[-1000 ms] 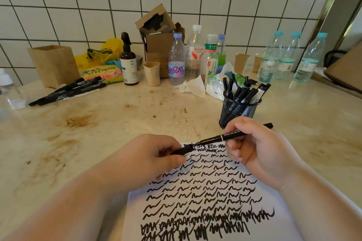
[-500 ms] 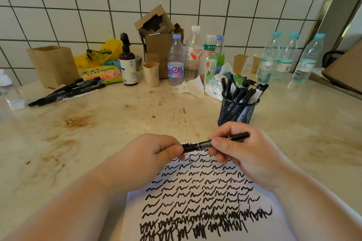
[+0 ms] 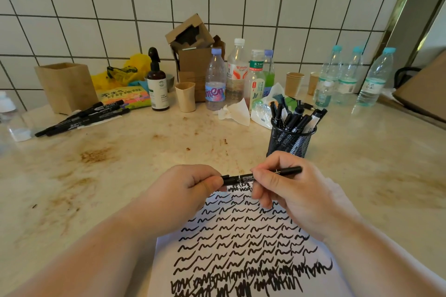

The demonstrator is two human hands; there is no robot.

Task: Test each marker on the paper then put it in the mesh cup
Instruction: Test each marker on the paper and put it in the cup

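Both hands are holding one black marker above the scribbled paper. Its long axis is lying nearly level (right end slightly higher). Left hand is pinching its left end; right hand is gripping the barrel, near the mesh cup.

Both hands: left, right, fingers curled, pinching.

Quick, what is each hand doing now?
Left hand: pinches the marker at its left end.
Right hand: grips the same marker.
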